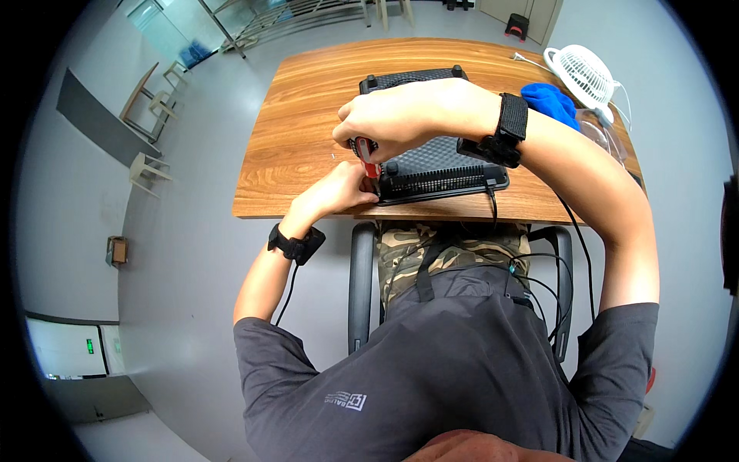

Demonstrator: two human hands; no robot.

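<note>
A brown wooden table (300, 100) stands in a grey-floored room, its near edge over the seated person's lap and a black chair (360, 285). Just inside that edge lies a black case (450, 154), a cable (493, 204) joined to its near side, toward the right. The left hand (339, 190) has its fingertips at the case's near left corner; whether they pinch anything, I cannot tell. Above it, the right hand (392, 119) grips a red screwdriver (371, 163), tip hidden at that corner. Farther right sit a blue cloth (550, 102) and a white fan (581, 75); beyond, a metal rack (289, 17).
</note>
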